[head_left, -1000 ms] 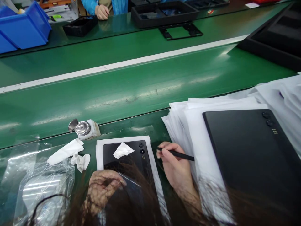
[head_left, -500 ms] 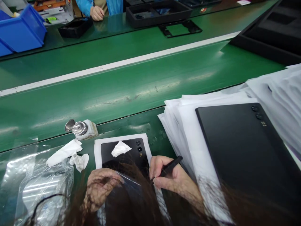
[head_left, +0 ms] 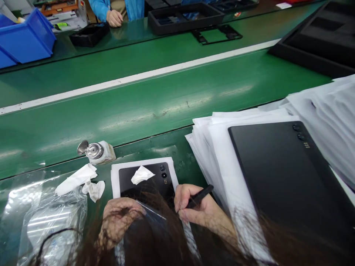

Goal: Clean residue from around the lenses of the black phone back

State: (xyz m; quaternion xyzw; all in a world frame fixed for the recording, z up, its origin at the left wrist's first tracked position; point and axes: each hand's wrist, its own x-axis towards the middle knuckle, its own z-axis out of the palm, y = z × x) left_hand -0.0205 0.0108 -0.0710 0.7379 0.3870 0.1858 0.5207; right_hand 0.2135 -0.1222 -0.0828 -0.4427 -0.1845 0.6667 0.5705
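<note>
Tablet (head_left: 158, 186) lying back-up between the hands, judged stiff and slippery

The unit is resting on a white sheet (head_left: 115, 181) on the green bench (head_left: 183, 147). Judging by its flat, slim form, it is likely being fairly light and rigid; its smooth back is probably offering little grip and showing marks readily. Opposite long edges are presenting the safest hold, keeping fingers off the lenses.

The back is showing black and is faintly reflecting light. Two round camera rings are sitting at the upper right corner, and small gold-coloured marks are showing just below them. A folded white tissue (head_left: 142, 175) is lying on the upper part. Loose hair (head_left: 155, 244) is hiding the lower part, whose condition I am not assessing.

The left hand (head_left: 119, 218) is apparently pinching the edge of a clear film (head_left: 155, 213) over the back. The right hand (head_left: 203, 214) is gripping a black pen-like tool (head_left: 205, 191) at the tablet's right edge; whether the tip is touching it, I cannot tell.
</note>
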